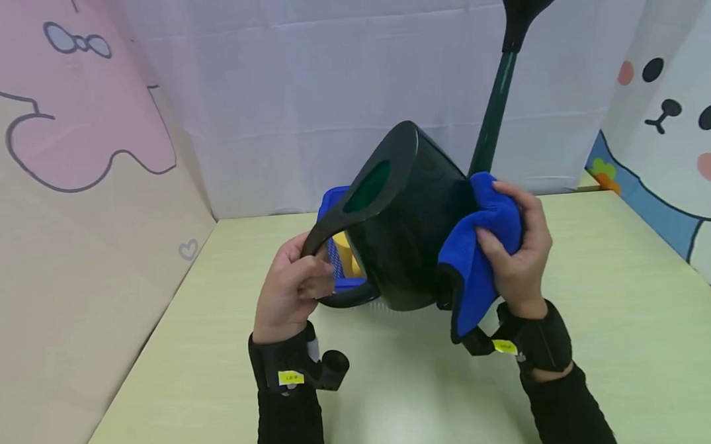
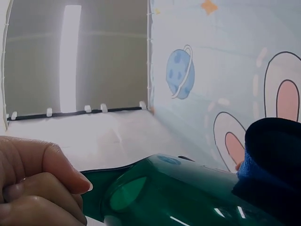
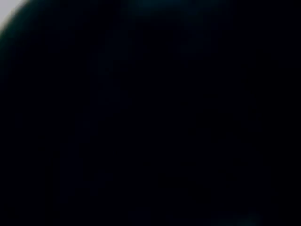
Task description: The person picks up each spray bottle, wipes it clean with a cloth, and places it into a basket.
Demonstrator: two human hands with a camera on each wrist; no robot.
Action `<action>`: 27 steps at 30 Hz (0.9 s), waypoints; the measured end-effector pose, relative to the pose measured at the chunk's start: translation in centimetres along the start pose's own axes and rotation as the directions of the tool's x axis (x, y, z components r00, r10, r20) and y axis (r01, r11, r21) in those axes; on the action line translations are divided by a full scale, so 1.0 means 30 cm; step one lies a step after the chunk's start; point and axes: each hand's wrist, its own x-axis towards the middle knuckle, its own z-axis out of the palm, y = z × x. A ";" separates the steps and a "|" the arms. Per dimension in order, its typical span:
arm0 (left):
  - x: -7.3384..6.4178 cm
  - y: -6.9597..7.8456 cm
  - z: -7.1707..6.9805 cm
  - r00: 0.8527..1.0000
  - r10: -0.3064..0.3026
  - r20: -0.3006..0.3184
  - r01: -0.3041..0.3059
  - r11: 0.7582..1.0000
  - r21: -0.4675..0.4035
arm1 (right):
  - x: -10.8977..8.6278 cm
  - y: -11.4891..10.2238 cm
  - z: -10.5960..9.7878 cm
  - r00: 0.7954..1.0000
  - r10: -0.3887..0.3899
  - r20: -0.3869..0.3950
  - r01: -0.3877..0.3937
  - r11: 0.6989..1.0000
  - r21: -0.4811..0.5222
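A dark green watering can (image 1: 416, 239) is held tilted above the table, its long spout rising to a black sprinkler head (image 1: 525, 2) at the upper right. My left hand (image 1: 293, 284) grips the can's looped handle, fingers curled round it. On the can's other side my right hand (image 1: 520, 248) pinches a blue cloth (image 1: 481, 243) between thumb and fingers, against the can's wall near the spout's base. The left wrist view shows the can's glossy green body (image 2: 188, 197) beside the curled fingers, with part of the cloth at right. The right wrist view is almost wholly dark.
Behind the can, a blue plastic basket (image 1: 333, 196) with yellow things (image 1: 346, 254) in it stands on the pale table (image 1: 189, 375), partly hidden. A white curtain (image 1: 326, 104) closes off the back, and cartoon-printed panels stand at left and right.
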 end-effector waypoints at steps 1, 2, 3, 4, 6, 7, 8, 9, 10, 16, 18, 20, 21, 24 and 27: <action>-0.002 0.001 0.000 1.000 -0.002 0.003 0.002 1.000 -0.001 | 0.003 0.007 -0.009 0.999 0.034 -0.002 -0.034 0.999 0.025; -0.003 0.002 0.000 1.000 -0.002 0.002 0.002 1.000 -0.002 | 0.006 0.011 -0.014 0.998 0.063 -0.004 -0.062 0.997 0.045; -0.004 0.002 0.000 1.000 -0.003 -0.002 0.003 1.000 0.001 | 0.007 0.015 -0.017 0.996 0.085 -0.004 -0.085 0.994 0.063; -0.005 0.002 0.000 1.000 -0.002 -0.009 0.002 1.000 0.007 | 0.006 0.018 -0.016 0.995 0.096 -0.005 -0.095 0.993 0.073; -0.006 0.002 -0.002 1.000 -0.001 -0.031 0.002 1.000 0.017 | 0.003 0.019 -0.007 0.996 0.086 -0.001 -0.086 0.994 0.064; -0.006 0.001 -0.004 0.999 -0.001 -0.041 0.002 1.000 0.020 | 0.000 0.018 0.001 0.998 0.064 0.005 -0.064 0.997 0.047; -0.006 0.001 -0.005 0.999 0.000 -0.051 0.001 1.000 0.019 | -0.004 0.017 0.012 0.999 0.034 0.012 -0.034 0.999 0.020; -0.006 0.000 -0.007 0.998 0.000 -0.060 0.001 1.000 0.015 | -0.009 0.014 0.024 1.000 -0.006 0.018 0.006 1.000 -0.019; -0.006 -0.001 -0.008 0.998 0.002 -0.068 -0.001 1.000 0.011 | -0.015 0.012 0.037 0.998 -0.051 0.021 0.052 0.997 -0.064; 0.000 -0.008 -0.008 0.994 0.027 -0.108 -0.025 1.000 0.016 | -0.081 -0.021 0.135 0.974 -0.224 0.020 0.217 0.914 -0.343; 0.003 -0.010 -0.005 0.992 0.030 -0.125 -0.027 0.999 0.027 | -0.110 -0.033 0.164 0.968 -0.248 0.028 0.238 0.882 -0.407; 0.007 -0.014 -0.002 0.990 0.025 -0.137 -0.021 0.999 0.030 | -0.139 -0.042 0.189 0.961 -0.274 0.045 0.264 0.850 -0.456; 0.009 -0.016 0.000 0.990 0.019 -0.142 -0.015 0.999 0.030 | -0.152 -0.045 0.201 0.956 -0.288 0.055 0.278 0.832 -0.480; 0.015 -0.023 0.009 0.989 -0.006 -0.149 0.009 1.000 0.023 | -0.188 -0.052 0.229 0.935 -0.342 0.095 0.334 0.757 -0.562; 0.021 -0.029 0.017 0.988 -0.028 -0.149 0.032 0.999 0.026 | -0.212 -0.055 0.245 0.914 -0.384 0.132 0.378 0.684 -0.624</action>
